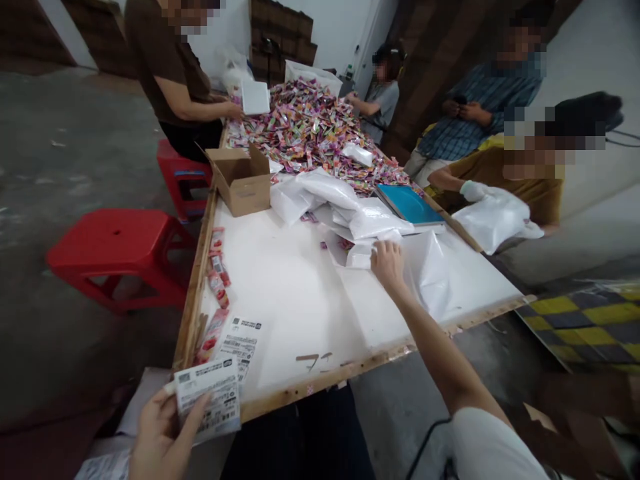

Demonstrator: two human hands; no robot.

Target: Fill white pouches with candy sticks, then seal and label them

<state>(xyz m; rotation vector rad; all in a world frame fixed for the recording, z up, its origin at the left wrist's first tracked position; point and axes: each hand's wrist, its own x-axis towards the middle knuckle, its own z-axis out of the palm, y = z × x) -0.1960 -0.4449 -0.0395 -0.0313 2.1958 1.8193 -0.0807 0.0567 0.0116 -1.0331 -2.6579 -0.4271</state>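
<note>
At the lower left, my left hand (pixel 167 427) pinches a stack of printed shipping labels (pixel 209 398), thumb on top, at the table's near left corner. Another printed label sheet (pixel 241 345) lies flat just beyond it. My right hand (pixel 388 263) reaches over the table, its fingers curled on the edge of a white plastic bag (pixel 361 256). Several filled white bags (pixel 334 190) are heaped around and behind that hand, and a flatter white bag (pixel 431 273) lies to its right. My right fingertips are partly hidden.
Small colourful packets (pixel 320 120) form a large pile at the far end. A cardboard box (pixel 243 183) stands open at the left edge, with red packets (pixel 218 283) nearer me. Blue flat item (pixel 410 203) lies right. Red stools (pixel 117 240) stand left. A gloved co-worker handles a white bag (pixel 493 220).
</note>
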